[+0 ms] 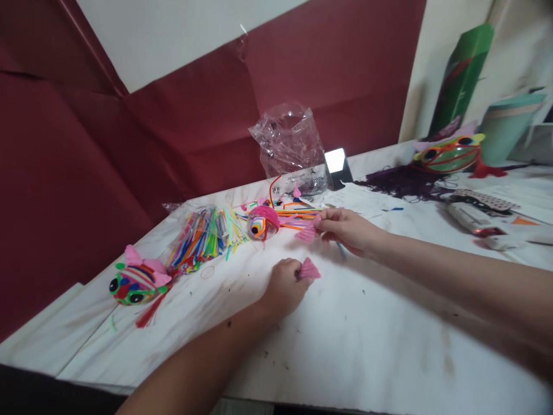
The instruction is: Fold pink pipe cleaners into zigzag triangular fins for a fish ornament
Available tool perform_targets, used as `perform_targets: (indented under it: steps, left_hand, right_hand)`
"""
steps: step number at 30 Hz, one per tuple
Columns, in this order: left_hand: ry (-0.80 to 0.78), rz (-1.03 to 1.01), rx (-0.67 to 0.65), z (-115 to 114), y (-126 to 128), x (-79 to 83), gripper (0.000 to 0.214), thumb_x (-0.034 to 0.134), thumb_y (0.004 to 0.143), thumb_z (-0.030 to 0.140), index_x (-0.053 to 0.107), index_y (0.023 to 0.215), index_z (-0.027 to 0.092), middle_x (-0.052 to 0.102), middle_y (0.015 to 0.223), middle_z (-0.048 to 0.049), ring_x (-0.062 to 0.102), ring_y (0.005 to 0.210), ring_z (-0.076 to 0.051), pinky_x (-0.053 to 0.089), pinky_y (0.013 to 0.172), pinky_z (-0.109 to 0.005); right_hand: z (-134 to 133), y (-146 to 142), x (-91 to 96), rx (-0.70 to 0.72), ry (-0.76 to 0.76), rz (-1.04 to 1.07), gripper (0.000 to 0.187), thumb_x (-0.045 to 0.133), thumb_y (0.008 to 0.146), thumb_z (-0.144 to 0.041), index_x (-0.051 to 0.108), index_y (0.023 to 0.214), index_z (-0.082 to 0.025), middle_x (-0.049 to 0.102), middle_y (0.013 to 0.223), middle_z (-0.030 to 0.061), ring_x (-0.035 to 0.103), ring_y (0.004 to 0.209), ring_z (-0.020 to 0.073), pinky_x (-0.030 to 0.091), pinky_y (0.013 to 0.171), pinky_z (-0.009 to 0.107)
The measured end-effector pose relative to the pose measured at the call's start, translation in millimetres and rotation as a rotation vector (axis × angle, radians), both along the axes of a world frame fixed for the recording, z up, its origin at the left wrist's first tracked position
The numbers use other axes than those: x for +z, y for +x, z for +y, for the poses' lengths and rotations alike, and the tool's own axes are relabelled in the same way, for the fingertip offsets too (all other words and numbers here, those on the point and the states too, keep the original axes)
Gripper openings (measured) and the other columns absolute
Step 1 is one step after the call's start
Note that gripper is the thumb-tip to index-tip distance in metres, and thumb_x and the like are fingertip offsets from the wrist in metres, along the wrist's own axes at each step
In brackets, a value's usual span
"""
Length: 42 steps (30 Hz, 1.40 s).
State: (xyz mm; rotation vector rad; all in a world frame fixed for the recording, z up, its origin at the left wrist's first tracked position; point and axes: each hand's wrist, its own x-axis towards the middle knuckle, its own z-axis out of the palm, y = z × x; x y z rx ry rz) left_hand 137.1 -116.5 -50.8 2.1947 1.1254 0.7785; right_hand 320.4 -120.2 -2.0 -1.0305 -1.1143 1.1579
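Observation:
My left hand is closed on a small pink ridged piece, which sticks out past the thumb and finger, low over the white table. Farther back, the fingers of my right hand pinch another pink ridged piece by its right side. Just left of that piece lies a craft fish with a clear round body, a pink top and a ringed eye in orange, yellow and blue. Pink and orange strips lie between the fish and my right hand. Part of each pink piece is hidden by my fingers.
Colourful strips in a clear bag lie left of the fish. A finished-looking craft fish sits at far left. Behind stand a crumpled plastic bag and a phone-like device. Purple threads, another craft fish and a glue gun are right.

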Motion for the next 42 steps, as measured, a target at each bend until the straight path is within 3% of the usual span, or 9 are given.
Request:
perform_targets:
  steps: [4,8,15,26,42]
  left_hand:
    - [-0.407,-0.356,0.006,11,-10,10.6,0.012,0.062,0.062,0.024,0.055,0.066,0.015,0.049,0.055,0.0034,0.041,0.053,-0.010,0.031,0.055,-0.024]
    - [-0.541,-0.510,-0.028,16,-15,12.4,0.014,0.064,0.058,0.023,0.055,0.062,0.013,0.050,0.053,0.0032,0.042,0.049,-0.008,0.032,0.054,-0.023]
    - [-0.558,-0.492,-0.040,13,-14,10.9,0.013,0.064,0.060,0.024,0.059,0.061,0.012,0.057,0.058,-0.0005,0.047,0.050,-0.009,0.035,0.056,-0.025]
    - [-0.530,-0.347,0.012,12,-12,13.5,0.011,0.062,0.058,0.023,0.061,0.062,0.013,0.057,0.055,0.0001,0.042,0.046,-0.007,0.030,0.049,-0.022]
    - [-0.504,-0.301,-0.066,12,-14,10.2,0.014,0.061,0.062,0.027,0.061,0.063,0.013,0.057,0.058,-0.0011,0.041,0.047,-0.007,0.030,0.048,-0.022]
  right_hand:
    - [-15,16,-9.2,0.058,-0.050,0.001,0.017,0.069,0.062,-0.028,0.059,0.064,-0.016,0.057,0.055,0.0001,0.049,0.050,0.0099,0.038,0.048,0.024]
    - [-22,24,-25.1,0.028,-0.076,-0.002,0.022,0.070,0.062,-0.034,0.057,0.062,-0.016,0.055,0.054,-0.0016,0.049,0.049,0.0089,0.039,0.049,0.024]
    - [-28,10,-44.5,0.000,-0.084,-0.068,0.030,0.071,0.061,-0.041,0.056,0.067,-0.016,0.052,0.049,-0.0043,0.042,0.044,0.0072,0.031,0.045,0.023]
    - [-33,7,-46.0,-0.073,0.016,-0.249,0.031,0.061,0.070,-0.048,0.058,0.071,-0.018,0.049,0.055,-0.0040,0.039,0.049,0.0094,0.028,0.050,0.025]
    - [-36,1,-49.0,-0.006,-0.015,-0.232,0.030,0.060,0.072,-0.047,0.058,0.074,-0.017,0.048,0.052,-0.0049,0.039,0.047,0.0086,0.027,0.046,0.023]
